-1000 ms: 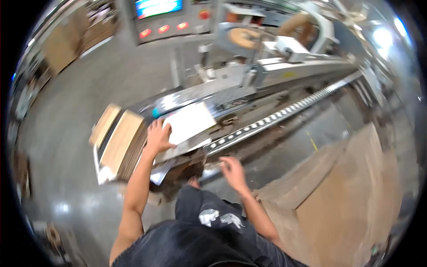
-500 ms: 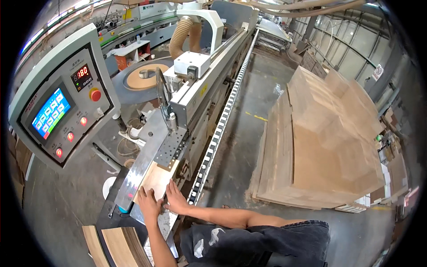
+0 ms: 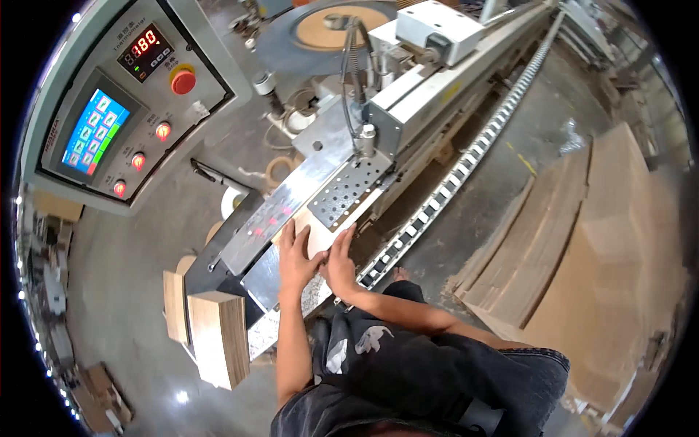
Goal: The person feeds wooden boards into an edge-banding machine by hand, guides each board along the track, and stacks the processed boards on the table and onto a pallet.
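Note:
A pale wooden board (image 3: pixel 318 239) lies on the bed of a woodworking machine, its far part running under a dark plate with holes (image 3: pixel 344 195). My left hand (image 3: pixel 297 256) rests on the board's left part with fingers stretched forward. At the board's right edge, my right hand (image 3: pixel 339 264) lies with straight fingers pointing ahead. The thumbs almost meet between the hands. Neither hand is wrapped round the board. My palms partly cover its near end.
A control panel (image 3: pixel 200 109) with a lit screen and buttons stands at left. Wooden board stacks (image 3: pixel 218 339) sit at the bed's near left. A roller chain track (image 3: pixel 455 175) runs along the machine's right side. Large panels (image 3: pixel 539 240) are piled on the right.
My view has tilted down and left, so the machine appears higher and nearer. Both hands stay on the board, which sits further under the plate with holes.

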### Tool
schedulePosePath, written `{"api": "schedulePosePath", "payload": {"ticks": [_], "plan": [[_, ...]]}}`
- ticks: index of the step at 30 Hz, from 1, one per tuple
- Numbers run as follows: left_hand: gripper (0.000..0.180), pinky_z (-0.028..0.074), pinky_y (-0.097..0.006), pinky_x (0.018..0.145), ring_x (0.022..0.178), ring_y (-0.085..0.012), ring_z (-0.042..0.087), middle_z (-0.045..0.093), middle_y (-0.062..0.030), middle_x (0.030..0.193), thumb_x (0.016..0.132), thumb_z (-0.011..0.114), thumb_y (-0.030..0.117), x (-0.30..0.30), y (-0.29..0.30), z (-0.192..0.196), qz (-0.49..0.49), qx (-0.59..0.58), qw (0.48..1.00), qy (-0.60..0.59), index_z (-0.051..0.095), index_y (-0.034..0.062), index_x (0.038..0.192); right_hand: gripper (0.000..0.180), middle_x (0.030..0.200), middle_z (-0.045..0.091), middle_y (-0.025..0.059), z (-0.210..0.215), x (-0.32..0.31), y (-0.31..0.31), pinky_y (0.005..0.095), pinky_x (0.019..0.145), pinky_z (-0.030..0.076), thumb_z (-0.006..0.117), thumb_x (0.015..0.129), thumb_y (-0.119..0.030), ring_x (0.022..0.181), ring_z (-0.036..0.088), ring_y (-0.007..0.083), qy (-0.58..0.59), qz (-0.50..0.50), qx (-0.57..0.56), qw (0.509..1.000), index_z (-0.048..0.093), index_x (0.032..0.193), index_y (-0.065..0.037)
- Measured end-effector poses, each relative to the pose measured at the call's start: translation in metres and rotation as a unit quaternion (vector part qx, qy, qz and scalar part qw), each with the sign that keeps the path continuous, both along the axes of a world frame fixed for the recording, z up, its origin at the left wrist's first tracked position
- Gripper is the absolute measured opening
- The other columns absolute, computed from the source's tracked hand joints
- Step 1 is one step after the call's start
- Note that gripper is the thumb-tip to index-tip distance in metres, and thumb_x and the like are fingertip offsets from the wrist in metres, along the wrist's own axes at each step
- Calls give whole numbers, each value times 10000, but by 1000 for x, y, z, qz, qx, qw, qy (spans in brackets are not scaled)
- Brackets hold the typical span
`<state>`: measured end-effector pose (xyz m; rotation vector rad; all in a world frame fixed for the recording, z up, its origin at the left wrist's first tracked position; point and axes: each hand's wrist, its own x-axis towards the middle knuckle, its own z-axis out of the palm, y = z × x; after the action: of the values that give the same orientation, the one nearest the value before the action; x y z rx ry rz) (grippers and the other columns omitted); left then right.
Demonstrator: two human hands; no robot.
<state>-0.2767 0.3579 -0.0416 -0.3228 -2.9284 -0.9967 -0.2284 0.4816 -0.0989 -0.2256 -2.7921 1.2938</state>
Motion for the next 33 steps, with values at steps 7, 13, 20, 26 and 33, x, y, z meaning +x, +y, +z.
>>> {"api": "schedulePosePath", "payload": {"ticks": [7,13,20,26,33], "plan": [[592,322,-487,1236,1508,-418,384,415,-236,1628,911,771,218,23,-3,-8,109,53,992,-25,584,-8,1425,1348,1658,-169,401,10,-24,47,518,847,596,891,816,-286,1134,604,623,19,8,-72,997,-137,1612,70],[441,370,-454,1200,1427,-385,505,557,-213,1514,960,698,104,94,0,18,228,91,969,-18,613,-7,1378,1316,1648,-98,440,10,-51,91,451,818,616,898,785,-400,1236,582,585,-5,9,-36,999,23,1571,190],[432,511,-362,1035,1172,-243,650,627,-196,1349,1067,553,92,158,21,-9,432,363,823,56,458,0,1478,1322,1669,-64,408,-3,-84,147,476,869,615,911,786,-341,1274,560,570,98,-22,4,995,-13,1623,98],[419,546,-312,880,1033,-193,691,638,-156,1297,1054,548,74,143,48,-13,419,478,768,80,442,29,1456,1307,1711,10,346,-33,-115,202,459,1228,345,949,736,-396,1584,197,444,91,-49,34,994,121,1628,83],[423,523,-292,871,1045,-145,671,653,-124,1283,1010,645,71,154,14,6,343,393,847,104,512,23,1409,1206,1698,128,331,-30,-126,242,512,1164,435,760,864,-609,1536,298,475,45,-116,138,983,151,1629,96]]}}
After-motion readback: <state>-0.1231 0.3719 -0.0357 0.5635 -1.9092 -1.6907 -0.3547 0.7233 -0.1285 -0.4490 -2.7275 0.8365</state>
